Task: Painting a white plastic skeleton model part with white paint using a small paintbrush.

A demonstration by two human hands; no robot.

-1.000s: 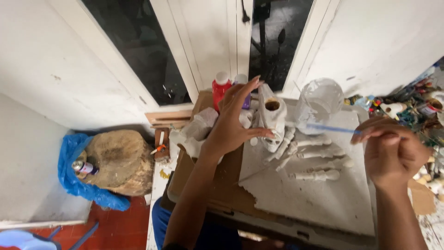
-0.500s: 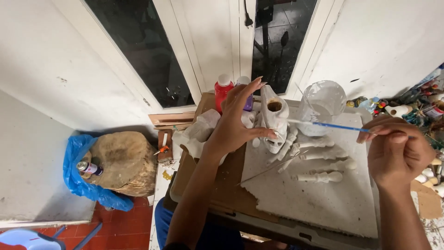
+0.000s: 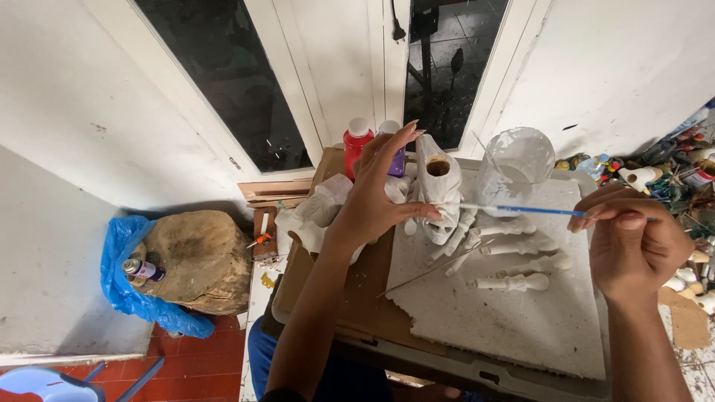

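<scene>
- The left hand (image 3: 376, 197) rests against the left side of a white plaster figure (image 3: 439, 195), thumb tip on its front, fingers spread and raised rather than closed around it.
- The figure stands upright near the far edge of the counter (image 3: 357, 298), on a white foam board (image 3: 506, 320), with a round brown-rimmed opening at its top.
- The right hand (image 3: 633, 246) is pinched shut on a thin blue-handled brush (image 3: 521, 211), which runs level to the left, its tip touching the figure.
- Several small white plaster pieces (image 3: 514, 260) lie in a row on the board just to the right of the figure.
- A thin stick (image 3: 432, 272) lies slanted across the left edge of the board.
- At the far edge, behind the left hand, stand a red bottle with a white cap (image 3: 356, 149) and a purple bottle (image 3: 395, 152), partly hidden by the fingers.
- A clear plastic container smeared white (image 3: 518, 160) stands at the far edge, right of the figure.
- Crumpled white cloth (image 3: 320, 212) lies at the counter's far left corner.
- On the floor to the left, a spray can with a coloured label (image 3: 143, 269) lies on a blue plastic bag (image 3: 123, 298) beside a brown stump (image 3: 201, 260).
</scene>
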